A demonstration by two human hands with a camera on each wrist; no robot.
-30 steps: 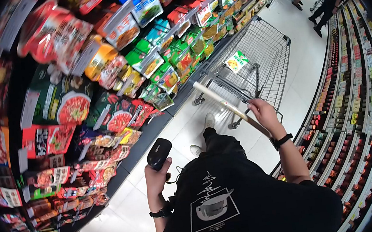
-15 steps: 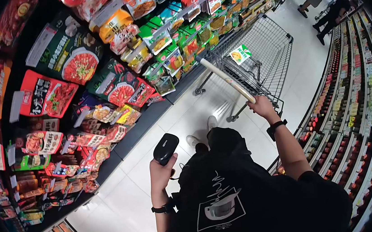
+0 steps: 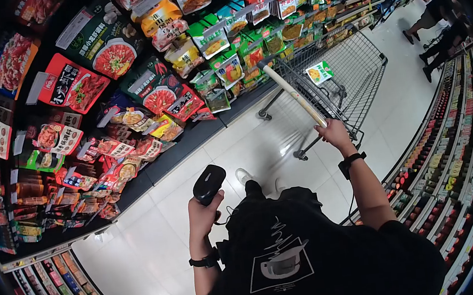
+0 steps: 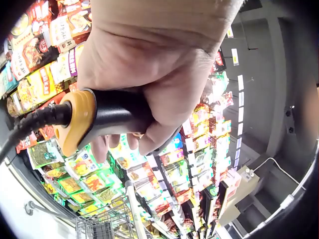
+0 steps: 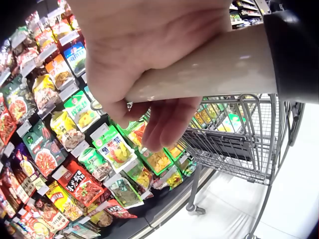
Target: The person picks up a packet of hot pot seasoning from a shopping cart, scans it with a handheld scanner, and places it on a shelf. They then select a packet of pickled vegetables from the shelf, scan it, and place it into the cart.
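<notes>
My left hand (image 3: 200, 217) grips a black handheld barcode scanner (image 3: 210, 183) by its handle, its rounded head pointing forward. In the left wrist view the fingers wrap the black grip, and a cable (image 4: 35, 122) leaves its yellow end (image 4: 79, 117). My right hand (image 3: 336, 136) holds the near end of the pale handle (image 3: 294, 95) of a wire shopping cart (image 3: 363, 68). In the right wrist view the fingers curl round that handle (image 5: 214, 69). One green and white food packet (image 3: 319, 73) lies in the cart.
Shelves of hanging sauce and seasoning packets (image 3: 156, 92) line the left side, above a dark base ledge (image 3: 173, 148). Curved shelves of bottles and jars (image 3: 453, 125) run along the right. Two people (image 3: 440, 28) stand farther up the white-tiled aisle.
The head view has turned, so the packet shelves sit differently in it. My right hand has closed round the cart handle, where it lay more loosely before. The left hand keeps holding the scanner.
</notes>
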